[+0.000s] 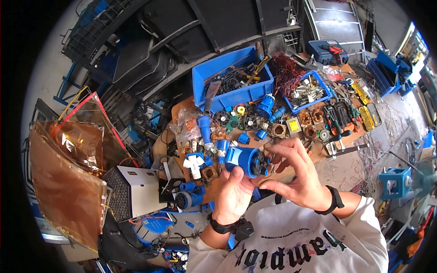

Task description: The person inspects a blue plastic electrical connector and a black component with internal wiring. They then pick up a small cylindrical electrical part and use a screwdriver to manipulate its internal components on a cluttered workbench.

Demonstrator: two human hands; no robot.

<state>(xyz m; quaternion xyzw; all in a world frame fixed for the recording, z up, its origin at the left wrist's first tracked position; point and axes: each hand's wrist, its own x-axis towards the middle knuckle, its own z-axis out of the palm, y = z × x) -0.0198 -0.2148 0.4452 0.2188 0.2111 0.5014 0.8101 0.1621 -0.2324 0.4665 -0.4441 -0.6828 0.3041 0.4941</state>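
Over the cluttered worktop (182, 105), fingers of the left hand (233, 194) grip a blue connector (242, 160), those of the right hand (300, 178) are parted; a slack hold could drop it.

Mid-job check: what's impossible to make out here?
Head view throughout:
Left hand: grip on the far side, hidden by the held connector.
Right hand: any contact with the held connector, too small to tell.
Blue bin: floor, hidden under cables.
Shirt: cut off by the lower edge.
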